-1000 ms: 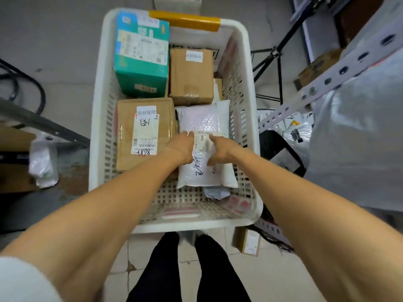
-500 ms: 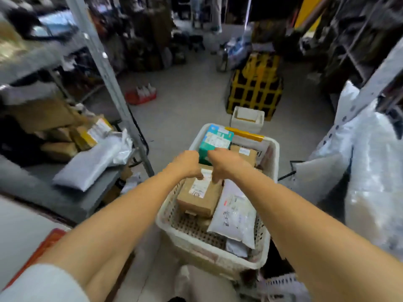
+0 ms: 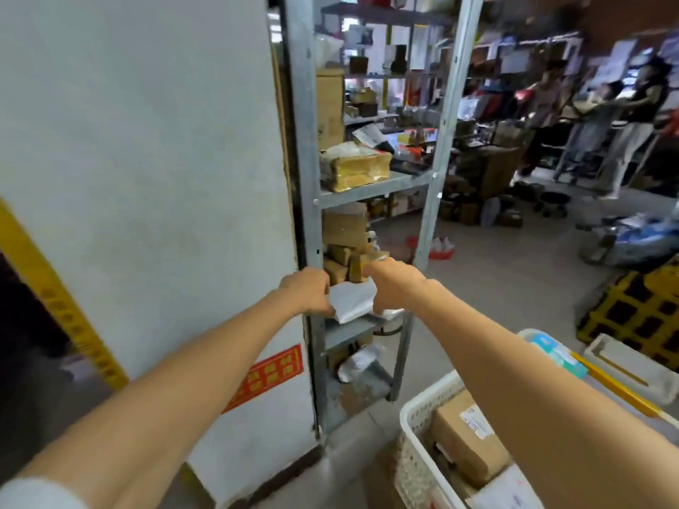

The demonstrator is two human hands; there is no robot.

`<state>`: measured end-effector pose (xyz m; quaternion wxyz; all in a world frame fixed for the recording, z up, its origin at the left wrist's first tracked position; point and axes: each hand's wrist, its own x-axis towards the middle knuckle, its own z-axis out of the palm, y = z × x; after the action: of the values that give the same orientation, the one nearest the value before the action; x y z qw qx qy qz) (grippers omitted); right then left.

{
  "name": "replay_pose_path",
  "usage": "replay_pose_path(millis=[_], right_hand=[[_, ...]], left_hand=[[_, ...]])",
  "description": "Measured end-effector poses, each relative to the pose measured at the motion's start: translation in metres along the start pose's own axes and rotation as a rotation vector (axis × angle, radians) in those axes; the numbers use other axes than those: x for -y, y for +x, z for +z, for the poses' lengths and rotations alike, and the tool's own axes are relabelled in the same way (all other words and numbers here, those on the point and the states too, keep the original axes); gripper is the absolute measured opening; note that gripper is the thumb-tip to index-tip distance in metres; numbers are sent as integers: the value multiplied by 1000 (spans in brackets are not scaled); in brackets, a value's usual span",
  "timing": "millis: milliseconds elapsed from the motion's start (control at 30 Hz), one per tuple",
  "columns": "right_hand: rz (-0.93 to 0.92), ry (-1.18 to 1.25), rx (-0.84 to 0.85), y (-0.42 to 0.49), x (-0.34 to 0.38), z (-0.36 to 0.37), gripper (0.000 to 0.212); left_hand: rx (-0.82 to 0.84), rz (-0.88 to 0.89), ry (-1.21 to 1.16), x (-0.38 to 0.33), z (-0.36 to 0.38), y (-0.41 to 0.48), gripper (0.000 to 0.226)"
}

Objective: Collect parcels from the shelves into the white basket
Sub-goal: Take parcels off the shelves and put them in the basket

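At the centre of the frame, both hands are taking hold of a grey mailer [image 3: 352, 302] that is lying at the front edge of a shelf [image 3: 349, 326] in the metal rack [image 3: 305, 141]. The left hand [image 3: 306, 292] is curling its fingers [image 3: 324, 285] over the mailer's left edge, and the right hand [image 3: 393, 284] is gripping the right edge in the same way. The fingertips themselves are hiding behind the backs of the hands.

The mailer is looking soft and thin, so it is probably going to sag once lifted. Keeping both edges pinched and drawing it straight out toward the body seems wise. The small brown boxes [image 3: 341, 257] are sitting just behind it and could be dragged along or tipped. After that the carry is heading down to the lower right of the frame, where the white basket [image 3: 413, 416] is standing near the rack's foot.

Counting: one mailer is in hand. At least four small boxes are stacked behind it, though blur is making the tally uncertain. One taped brown parcel [image 3: 352, 167] is resting on the shelf above, and one silvery bag [image 3: 362, 361] on the shelf below. Inside the basket, one brown carton [image 3: 464, 435], one teal box [image 3: 558, 356] and one white mailer [image 3: 510, 488] are showing. The right forearm is covering the rest.
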<state>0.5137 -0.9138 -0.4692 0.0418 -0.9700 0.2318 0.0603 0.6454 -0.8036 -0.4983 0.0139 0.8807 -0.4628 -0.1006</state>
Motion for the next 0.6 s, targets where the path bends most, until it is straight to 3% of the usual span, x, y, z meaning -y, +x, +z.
replay_pose_path(millis=[233,367,467,600], right_hand=[[-422,26,-12,42,204,-6,80],[-683,28,-27,18,315,-5,75],[-847,68,-74,-7,386,-10,67],[-984,108,-14,-46,459,-17,82]], left_hand=[[-93,-443,-15,159,-16,-138,59],[-103,-650,14,221,-29,-245,45],[-127,-798,10,257,-37,-316,53],[-137,-971,-25,281,-37,-395,55]])
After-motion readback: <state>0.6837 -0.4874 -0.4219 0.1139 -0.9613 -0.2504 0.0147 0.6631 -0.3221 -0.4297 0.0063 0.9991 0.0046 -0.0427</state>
